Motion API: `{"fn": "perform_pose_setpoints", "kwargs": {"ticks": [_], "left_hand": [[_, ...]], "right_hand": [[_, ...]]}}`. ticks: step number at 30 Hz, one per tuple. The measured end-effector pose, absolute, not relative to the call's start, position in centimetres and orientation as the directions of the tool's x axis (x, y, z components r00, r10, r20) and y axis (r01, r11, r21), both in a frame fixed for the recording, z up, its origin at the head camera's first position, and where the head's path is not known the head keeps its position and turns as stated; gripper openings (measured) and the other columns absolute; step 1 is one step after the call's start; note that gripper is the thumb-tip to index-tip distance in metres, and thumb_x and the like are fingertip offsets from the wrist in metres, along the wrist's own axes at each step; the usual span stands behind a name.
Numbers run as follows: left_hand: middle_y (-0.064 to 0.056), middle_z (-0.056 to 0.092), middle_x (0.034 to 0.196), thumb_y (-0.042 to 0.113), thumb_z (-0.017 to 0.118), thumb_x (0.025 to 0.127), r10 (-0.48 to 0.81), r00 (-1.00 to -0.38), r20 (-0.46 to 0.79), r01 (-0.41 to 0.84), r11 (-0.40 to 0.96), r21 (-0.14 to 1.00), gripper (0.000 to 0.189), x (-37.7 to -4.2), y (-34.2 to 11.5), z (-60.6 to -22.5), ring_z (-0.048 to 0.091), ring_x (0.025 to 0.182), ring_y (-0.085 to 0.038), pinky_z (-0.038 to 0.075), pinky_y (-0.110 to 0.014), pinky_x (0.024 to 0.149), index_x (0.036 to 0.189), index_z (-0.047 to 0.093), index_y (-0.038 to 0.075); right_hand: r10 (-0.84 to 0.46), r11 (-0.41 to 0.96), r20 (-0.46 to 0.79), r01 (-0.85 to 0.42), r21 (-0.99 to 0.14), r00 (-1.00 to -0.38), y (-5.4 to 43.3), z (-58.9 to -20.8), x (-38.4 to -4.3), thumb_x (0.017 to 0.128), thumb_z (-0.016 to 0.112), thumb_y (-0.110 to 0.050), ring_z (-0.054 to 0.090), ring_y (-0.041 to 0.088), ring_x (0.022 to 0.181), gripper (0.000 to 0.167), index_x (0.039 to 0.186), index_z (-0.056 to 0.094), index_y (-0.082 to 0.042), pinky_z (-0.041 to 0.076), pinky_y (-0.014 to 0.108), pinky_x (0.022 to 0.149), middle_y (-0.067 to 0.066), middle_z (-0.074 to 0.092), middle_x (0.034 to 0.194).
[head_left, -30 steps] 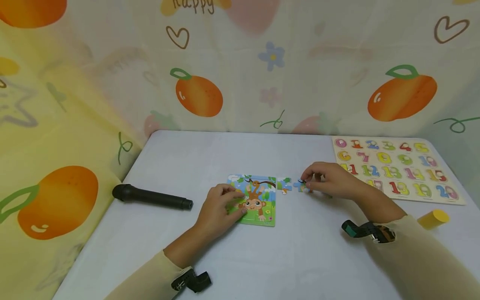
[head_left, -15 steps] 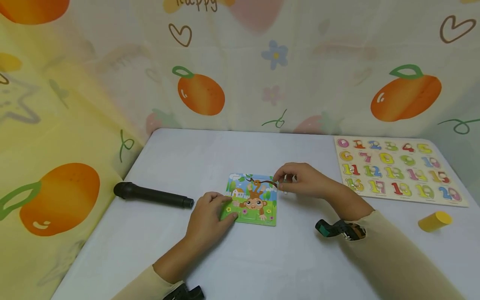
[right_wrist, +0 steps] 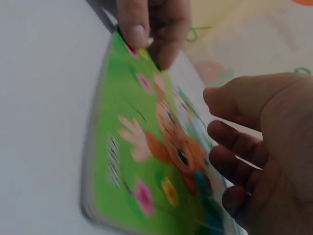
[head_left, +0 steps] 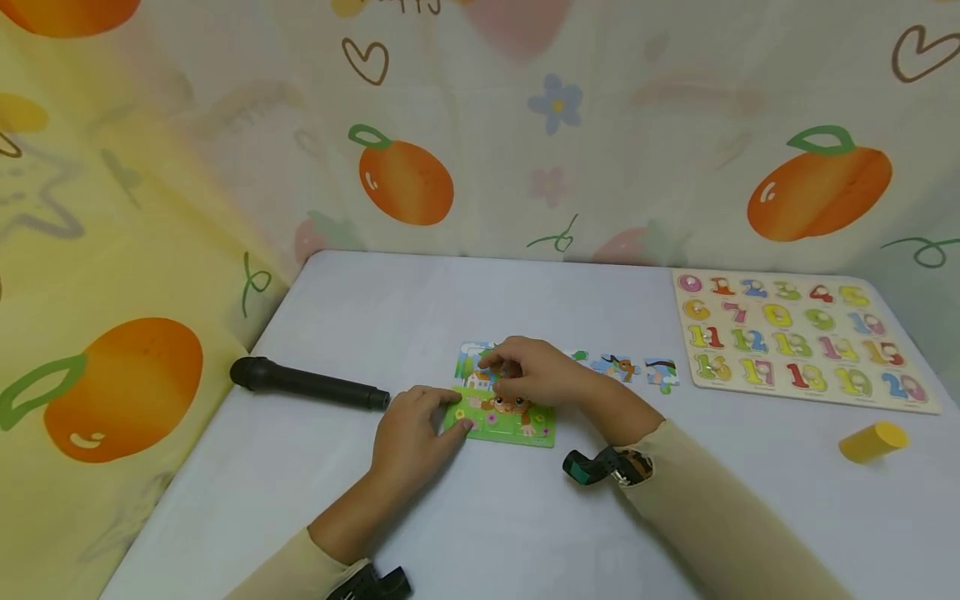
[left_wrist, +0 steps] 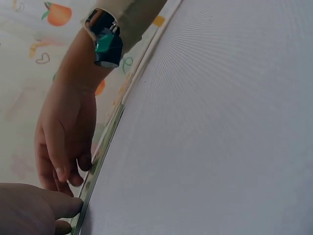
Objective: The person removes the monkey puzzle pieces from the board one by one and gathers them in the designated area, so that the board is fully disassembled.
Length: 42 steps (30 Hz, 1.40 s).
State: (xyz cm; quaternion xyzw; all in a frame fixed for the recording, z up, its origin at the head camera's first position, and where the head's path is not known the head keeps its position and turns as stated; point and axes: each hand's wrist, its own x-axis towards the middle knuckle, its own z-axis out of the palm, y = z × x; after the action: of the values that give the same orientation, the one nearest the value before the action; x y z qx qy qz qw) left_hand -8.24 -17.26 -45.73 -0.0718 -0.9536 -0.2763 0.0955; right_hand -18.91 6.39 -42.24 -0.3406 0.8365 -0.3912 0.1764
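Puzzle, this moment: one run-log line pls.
left hand: touching puzzle, left edge | right hand: over puzzle, nothing visibly held | loose pieces: right of puzzle | mic: left of puzzle

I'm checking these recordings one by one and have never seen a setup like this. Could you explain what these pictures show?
There is no robot here: a person works with a bare left hand and right hand. The wide picture comes from a camera worn on the head, looking forward and down. The other two come from wrist cameras, each looking at its own hand's work.

On the white table lies a monkey puzzle, with loose puzzle pieces to its right. Further right are a number board and a yellow cylinder; off to the left lies a black microphone-shaped object.

The left hand rests on the puzzle's left edge. The right hand is over the puzzle, thumb and fingertips apart, with no piece visible between them.
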Motion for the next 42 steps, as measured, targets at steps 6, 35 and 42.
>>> {"fn": "perform_pose_setpoints", "kwargs": {"ticks": [6, 35, 42], "left_hand": [[-0.005, 0.074, 0.111, 0.031, 0.091, 0.086, 0.080, -0.976, 0.201, 0.174, 0.841, 0.512, 0.038, -8.3, -17.2, -45.5, 0.064, 0.100, -0.026, 0.050, -0.042, 0.081, 0.117, 0.079, 0.012], [-0.003, 0.071, 0.106, 0.028, 0.092, 0.085, 0.098, -0.977, 0.191, 0.187, 0.822, 0.538, 0.033, -8.5, -17.2, -45.4, 0.062, 0.094, -0.021, 0.047, -0.037, 0.076, 0.115, 0.082, 0.016], [-0.001, 0.069, 0.104, 0.028, 0.093, 0.085, 0.100, -0.977, 0.187, 0.187, 0.823, 0.537, 0.032, -8.5, -17.2, -45.3, 0.060, 0.092, -0.020, 0.046, -0.036, 0.075, 0.114, 0.084, 0.017]], "right_hand": [[-0.697, 0.533, -0.033, -0.486, -0.693, -0.717, 4.7, -43.1, -18.5, 0.099, 0.074, -0.015, 0.054, 0.013, 0.091, 0.040, 0.138, 0.070, -0.011, 0.048, 0.034, 0.087, 0.002, 0.065, 0.123], [-0.575, 0.644, -0.156, -0.327, -0.691, -0.803, 3.1, -42.4, -18.0, 0.092, 0.065, 0.004, 0.060, 0.019, 0.108, 0.044, 0.130, 0.074, -0.015, 0.050, 0.040, 0.096, 0.001, 0.065, 0.121], [-0.565, 0.638, -0.167, -0.299, -0.710, -0.808, 3.1, -42.6, -18.0, 0.091, 0.062, 0.009, 0.060, 0.020, 0.110, 0.048, 0.131, 0.073, -0.015, 0.051, 0.038, 0.096, 0.002, 0.065, 0.123]]}}
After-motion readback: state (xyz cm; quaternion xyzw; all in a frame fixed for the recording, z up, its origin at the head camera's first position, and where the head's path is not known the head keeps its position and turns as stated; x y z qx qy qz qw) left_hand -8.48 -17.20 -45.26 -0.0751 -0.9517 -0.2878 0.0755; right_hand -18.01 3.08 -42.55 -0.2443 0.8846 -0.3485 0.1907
